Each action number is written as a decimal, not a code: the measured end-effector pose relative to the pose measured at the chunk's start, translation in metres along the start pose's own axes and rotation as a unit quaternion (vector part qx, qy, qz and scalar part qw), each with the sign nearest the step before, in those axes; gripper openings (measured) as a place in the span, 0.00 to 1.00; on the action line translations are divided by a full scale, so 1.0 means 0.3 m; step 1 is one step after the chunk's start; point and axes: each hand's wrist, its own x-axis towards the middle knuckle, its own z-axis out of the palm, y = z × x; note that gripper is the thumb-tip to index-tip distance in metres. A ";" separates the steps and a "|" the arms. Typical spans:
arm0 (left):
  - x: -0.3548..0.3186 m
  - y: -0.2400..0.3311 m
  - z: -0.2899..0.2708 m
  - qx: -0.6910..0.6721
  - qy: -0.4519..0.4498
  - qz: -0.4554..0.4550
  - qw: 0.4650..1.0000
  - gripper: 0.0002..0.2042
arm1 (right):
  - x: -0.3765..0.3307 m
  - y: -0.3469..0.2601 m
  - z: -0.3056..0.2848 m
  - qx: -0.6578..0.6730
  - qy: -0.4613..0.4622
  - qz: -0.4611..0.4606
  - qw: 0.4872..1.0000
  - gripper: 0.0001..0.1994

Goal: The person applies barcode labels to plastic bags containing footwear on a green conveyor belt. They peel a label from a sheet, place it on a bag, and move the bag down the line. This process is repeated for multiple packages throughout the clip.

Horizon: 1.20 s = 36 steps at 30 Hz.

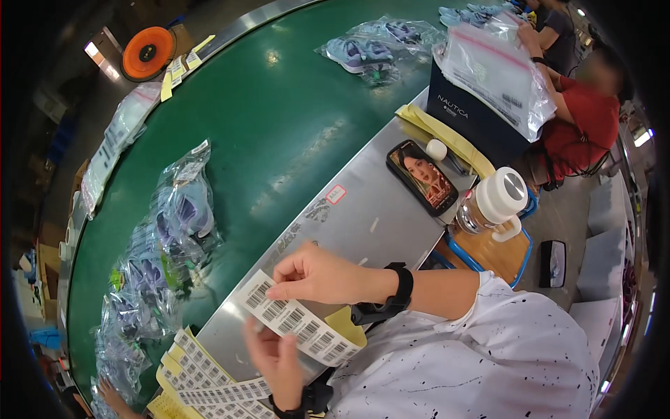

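A white strip of barcode labels on yellow backing slants in front of me, its lower right end curling back. My right hand pinches the strip's upper left end between thumb and fingers. Just below the strip's lower edge is my left hand, slightly blurred, its thumb and fingers apart and gripping nothing I can see; the thumb tip overlaps the strip's edge. More barcode label sheets with yellow backing lie on the metal ledge beside my left hand.
Bagged purple-blue shoes line the green conveyor belt; another bagged pair lies farther along. On the ledge are a phone and white-lidded bottle. A dark box holds plastic bags; a person in red sits beyond.
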 end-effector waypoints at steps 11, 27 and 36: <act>0.093 0.039 -0.010 0.074 0.057 0.005 0.996 0.13 | -0.007 0.044 0.016 -0.055 -0.016 -0.029 0.998 0.13; 0.068 0.032 -0.016 0.173 0.091 0.027 0.980 0.07 | -0.007 0.058 0.029 -0.250 0.061 -0.259 0.931 0.04; 0.068 0.008 -0.023 0.142 0.116 0.013 0.983 0.08 | -0.011 0.064 0.048 -0.394 0.111 -0.373 0.832 0.05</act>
